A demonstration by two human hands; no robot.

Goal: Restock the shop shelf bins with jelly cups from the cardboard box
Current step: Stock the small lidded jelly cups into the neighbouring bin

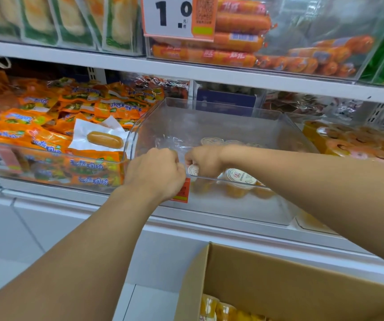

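A clear plastic bin [209, 107] sits on the middle shelf and holds a few orange jelly cups [240, 180] with white lids near its front right. My left hand [156, 170] is curled into a fist at the bin's front rim and seems to pinch crinkled clear plastic wrap [171, 141]. Right beside it, my right hand [206, 159] grips a jelly cup [193, 170] over the front edge. The cardboard box [290, 274] stands open at the bottom right, with more jelly cups [218, 308] showing in its corner.
Left of the clear bin, another bin is full of orange snack packets [70, 117] with a sausage sample [104, 139] on top. Orange packs [360, 144] fill the bin on the right. The upper shelf carries sausages [237, 40] behind a price sign [167, 17].
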